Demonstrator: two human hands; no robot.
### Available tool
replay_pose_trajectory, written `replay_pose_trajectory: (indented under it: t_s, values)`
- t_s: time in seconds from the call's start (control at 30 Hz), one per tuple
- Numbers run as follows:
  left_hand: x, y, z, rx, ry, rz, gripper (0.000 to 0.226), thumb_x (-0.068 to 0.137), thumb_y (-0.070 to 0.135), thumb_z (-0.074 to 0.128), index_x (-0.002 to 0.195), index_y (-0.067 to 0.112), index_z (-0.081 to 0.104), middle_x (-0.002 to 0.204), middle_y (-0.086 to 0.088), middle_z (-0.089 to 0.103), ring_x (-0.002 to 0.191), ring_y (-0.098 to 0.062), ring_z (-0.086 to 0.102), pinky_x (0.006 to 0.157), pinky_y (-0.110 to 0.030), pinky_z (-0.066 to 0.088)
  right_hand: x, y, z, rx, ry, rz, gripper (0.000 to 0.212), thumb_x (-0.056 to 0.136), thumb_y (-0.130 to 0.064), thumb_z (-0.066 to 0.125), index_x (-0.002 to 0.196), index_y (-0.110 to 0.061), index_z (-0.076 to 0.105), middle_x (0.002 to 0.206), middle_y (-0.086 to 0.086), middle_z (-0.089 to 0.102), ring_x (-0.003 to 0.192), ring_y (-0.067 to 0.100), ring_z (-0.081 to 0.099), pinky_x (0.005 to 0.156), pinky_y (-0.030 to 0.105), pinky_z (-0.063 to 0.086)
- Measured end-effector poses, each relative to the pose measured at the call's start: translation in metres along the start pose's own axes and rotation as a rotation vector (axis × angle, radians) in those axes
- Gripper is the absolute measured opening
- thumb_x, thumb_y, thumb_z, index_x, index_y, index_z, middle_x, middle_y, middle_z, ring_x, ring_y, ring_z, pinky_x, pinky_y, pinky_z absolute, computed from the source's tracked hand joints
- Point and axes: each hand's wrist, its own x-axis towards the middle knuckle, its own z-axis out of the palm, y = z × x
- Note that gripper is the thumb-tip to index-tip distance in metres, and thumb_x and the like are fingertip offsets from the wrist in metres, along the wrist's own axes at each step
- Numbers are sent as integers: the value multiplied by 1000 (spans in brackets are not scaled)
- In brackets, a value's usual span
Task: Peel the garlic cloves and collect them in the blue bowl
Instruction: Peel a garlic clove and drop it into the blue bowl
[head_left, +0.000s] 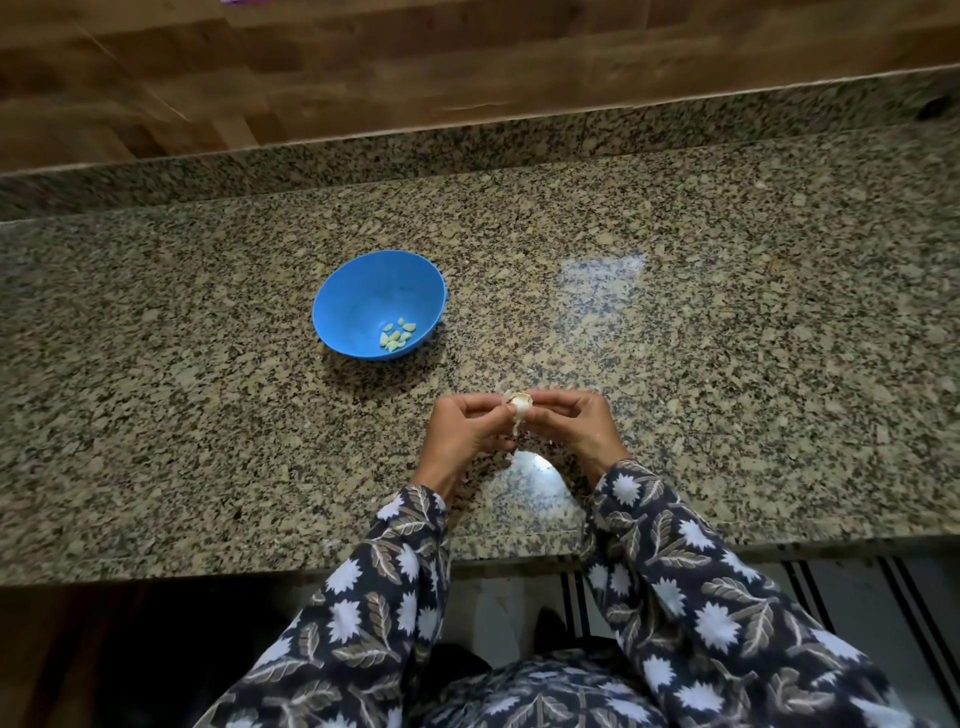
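A blue bowl (363, 291) stands on the granite counter, left of centre, with several peeled pale-green garlic cloves (397, 335) at its bottom right. Nearer to me, my left hand (465, 434) and my right hand (571, 421) meet over the counter and both pinch a white garlic piece (519, 401) between their fingertips. A strip of papery skin hangs down from it between the hands. Whether it is a single clove or a cluster is hard to tell.
The speckled granite counter (727, 338) runs left to right, with a raised granite ledge and a wooden wall panel (363, 67) behind. Its front edge lies just under my forearms. Small white skin flakes lie on the counter near the hands.
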Motion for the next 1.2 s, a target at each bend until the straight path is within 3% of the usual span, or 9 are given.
replay_pose_trajectory:
  t_s: [0.17,0.3,0.5,0.6,0.67,0.83,1.0,1.1,1.2]
  values:
    - [3,-4,3,176,-9,120,5,82,8,68,86,11,69,85,-12,71,76,-24,67,70,-32,58,2,2,-2,-3,37,2,30,73,10,67,102,12,62,74,0,73,69,13,70,65,21,57]
    - [2,-6,9,226,23,190,4,84,9,66,85,13,68,84,-10,70,77,-22,66,71,-31,56,0,1,-2,17,65,-1,34,74,11,65,107,12,59,71,-1,72,66,12,69,61,19,56]
    - [-2,-16,20,383,153,281,9,85,18,66,87,10,69,81,-3,68,76,-21,65,67,-31,57,-2,9,0,2,100,-41,35,73,9,66,107,6,60,98,7,66,72,11,69,67,23,57]
    - [-4,-17,20,245,146,215,10,89,15,61,86,20,68,82,-2,68,80,-24,65,70,-34,57,0,10,-1,2,110,-33,34,73,7,68,106,7,61,96,8,67,72,10,69,67,21,57]
    - [-4,-17,18,121,123,175,9,88,12,62,88,18,70,88,-8,70,81,-23,66,71,-30,57,2,12,-3,-18,109,-41,36,73,6,68,108,7,61,98,10,67,71,9,69,67,19,56]
    - [-1,-23,21,209,224,173,14,85,11,65,97,4,70,87,-5,70,81,-20,67,71,-30,57,2,22,-1,-24,138,-35,34,73,4,69,106,9,62,104,23,65,78,16,68,76,28,57]
    - [-2,-28,30,408,347,283,17,90,10,59,102,2,69,81,2,65,70,-2,58,59,-10,49,3,32,7,75,189,14,31,71,-2,74,100,3,66,107,26,64,95,38,65,86,50,52]
    - [0,-30,36,421,440,277,19,93,11,56,102,2,69,81,0,63,69,-11,57,62,-24,53,0,33,11,141,200,29,28,73,4,70,101,6,64,105,27,65,89,38,66,76,42,57]
    - [3,-35,34,430,473,239,19,94,11,54,103,2,68,87,-3,64,77,-16,58,65,-26,51,-3,39,14,159,186,17,30,71,3,72,100,5,65,105,25,65,92,39,66,82,49,54]
